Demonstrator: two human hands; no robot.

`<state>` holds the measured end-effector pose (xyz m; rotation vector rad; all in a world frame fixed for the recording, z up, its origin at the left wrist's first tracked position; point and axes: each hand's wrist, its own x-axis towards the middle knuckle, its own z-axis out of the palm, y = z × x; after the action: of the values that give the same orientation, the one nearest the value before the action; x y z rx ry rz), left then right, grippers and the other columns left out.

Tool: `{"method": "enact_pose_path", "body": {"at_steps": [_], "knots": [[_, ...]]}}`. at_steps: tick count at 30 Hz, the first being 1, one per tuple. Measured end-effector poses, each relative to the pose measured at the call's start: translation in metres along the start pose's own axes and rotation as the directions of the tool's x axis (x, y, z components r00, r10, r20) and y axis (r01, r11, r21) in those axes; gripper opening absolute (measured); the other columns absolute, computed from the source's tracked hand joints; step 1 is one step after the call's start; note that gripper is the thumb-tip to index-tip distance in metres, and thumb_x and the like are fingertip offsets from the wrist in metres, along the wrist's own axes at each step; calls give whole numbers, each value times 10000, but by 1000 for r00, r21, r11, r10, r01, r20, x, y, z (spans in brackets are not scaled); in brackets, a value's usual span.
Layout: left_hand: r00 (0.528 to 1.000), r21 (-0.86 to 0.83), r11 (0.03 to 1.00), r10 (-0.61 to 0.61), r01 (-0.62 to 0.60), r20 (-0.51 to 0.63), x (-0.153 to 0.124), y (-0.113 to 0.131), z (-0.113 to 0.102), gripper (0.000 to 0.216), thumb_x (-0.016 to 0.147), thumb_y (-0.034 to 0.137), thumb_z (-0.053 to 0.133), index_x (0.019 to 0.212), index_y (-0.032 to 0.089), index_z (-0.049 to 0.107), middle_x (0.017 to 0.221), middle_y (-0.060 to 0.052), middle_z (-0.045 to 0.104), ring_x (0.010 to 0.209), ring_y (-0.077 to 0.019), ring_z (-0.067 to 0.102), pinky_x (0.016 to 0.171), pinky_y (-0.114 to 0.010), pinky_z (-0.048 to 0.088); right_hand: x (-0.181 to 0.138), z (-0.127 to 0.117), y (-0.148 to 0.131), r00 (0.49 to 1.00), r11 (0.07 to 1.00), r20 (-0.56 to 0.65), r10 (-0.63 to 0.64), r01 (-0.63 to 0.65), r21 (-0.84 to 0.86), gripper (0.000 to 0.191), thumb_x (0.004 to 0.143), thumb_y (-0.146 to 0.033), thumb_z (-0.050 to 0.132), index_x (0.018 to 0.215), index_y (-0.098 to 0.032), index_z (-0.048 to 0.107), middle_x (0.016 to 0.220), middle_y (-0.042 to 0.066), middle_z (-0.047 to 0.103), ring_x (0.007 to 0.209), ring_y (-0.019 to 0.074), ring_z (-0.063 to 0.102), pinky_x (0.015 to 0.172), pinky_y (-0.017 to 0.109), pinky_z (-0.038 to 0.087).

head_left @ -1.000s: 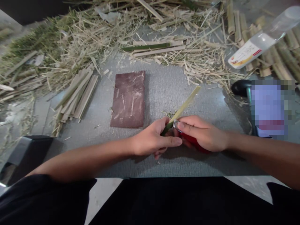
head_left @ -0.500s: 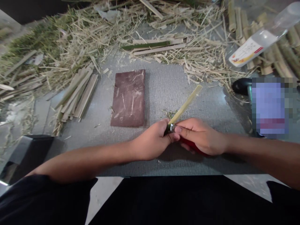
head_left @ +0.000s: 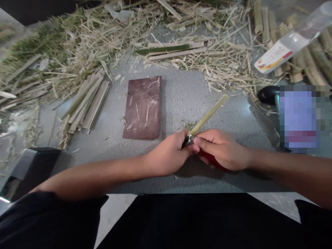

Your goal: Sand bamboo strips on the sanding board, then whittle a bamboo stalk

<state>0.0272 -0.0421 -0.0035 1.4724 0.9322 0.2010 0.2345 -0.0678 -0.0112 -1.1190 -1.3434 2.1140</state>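
Note:
My left hand (head_left: 171,152) is closed on a bamboo strip (head_left: 209,116), gripping it between thumb and fingers. The strip's pale yellow length slants up to the right, past the hands. My right hand (head_left: 224,148) is wrapped round a red-handled knife (head_left: 212,160). A short bit of shiny metal shows against the strip, between my two thumbs; the rest of the blade is hidden by the fingers. Both hands meet low over the table, near its front edge. Just behind them lies a small heap of green shavings (head_left: 189,124).
A brown leather-like pad (head_left: 142,107) lies left of centre. Beside it is a bundle of split bamboo strips (head_left: 85,103). Shavings (head_left: 85,41) pile up along the back. A clear bottle (head_left: 282,52), bamboo pieces and a blurred-out item (head_left: 298,117) are at right; a black box (head_left: 33,169) stands at left.
The free end of the bamboo strip has swung a little to the right and leans lower. Both hands keep their grips and have barely moved.

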Motion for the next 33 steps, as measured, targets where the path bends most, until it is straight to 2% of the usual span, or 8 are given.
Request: {"method": "enact_pose_path", "body": {"at_steps": [2,3,7,9,17,23,30,33], "knots": [[1000,7,1000,-5,5,-19,1,0,0,299,992,475,638,952,200,526,852,-28,632,861,-217,631,756,-360,488,0,2,4,997,999,-62,-46,47,16,486,1061,-602,476,790,-203,533,550,-39,521,425,93,469,388,209,405],[1000,10,1000,-8,8,-24,1,1,-1,308,980,479,656,947,201,526,832,-19,617,834,-209,622,734,-351,479,0,1,3,998,999,-47,-35,36,19,488,1059,-606,476,787,-204,528,548,-39,520,423,93,468,384,208,402],[1000,-13,1000,-11,11,20,2,1,-1,353,890,439,772,997,200,536,829,2,599,762,-176,591,668,-322,459,1,-7,-11,982,993,147,117,-114,-24,499,1025,-636,534,772,-206,521,552,-41,511,419,93,465,368,206,392],[999,-25,1000,-4,4,33,2,1,-1,340,889,413,772,1006,198,537,856,-4,614,772,-174,594,676,-320,466,2,-9,-15,974,990,177,143,-139,-36,496,1011,-646,554,783,-207,528,555,-48,499,423,92,457,370,207,399],[999,42,999,-6,8,-53,3,1,-1,319,949,465,702,912,203,523,800,3,579,746,-175,556,655,-316,417,0,2,1,999,1000,-49,-12,11,-6,477,1075,-570,463,768,-207,511,534,-44,514,411,90,466,388,207,396],[997,-131,991,-18,27,69,4,4,-3,363,867,410,807,1016,183,566,877,-9,649,813,-177,625,698,-301,495,2,-8,-10,982,993,150,116,-109,-52,483,1036,-605,532,761,-209,518,551,-41,518,411,95,470,376,216,389],[999,-105,994,14,-11,28,6,3,-6,352,925,493,731,948,169,594,840,-9,648,831,-173,617,718,-292,484,4,1,4,996,997,-59,-74,75,10,482,1067,-572,477,751,-209,500,539,-43,519,412,91,475,380,209,385],[997,-173,985,-4,18,83,6,4,-6,379,874,477,784,959,167,583,856,-7,654,822,-167,611,731,-295,477,4,-2,-3,999,1000,34,-26,27,-14,477,1046,-581,525,752,-206,506,536,-50,507,408,86,460,367,201,381]]}}
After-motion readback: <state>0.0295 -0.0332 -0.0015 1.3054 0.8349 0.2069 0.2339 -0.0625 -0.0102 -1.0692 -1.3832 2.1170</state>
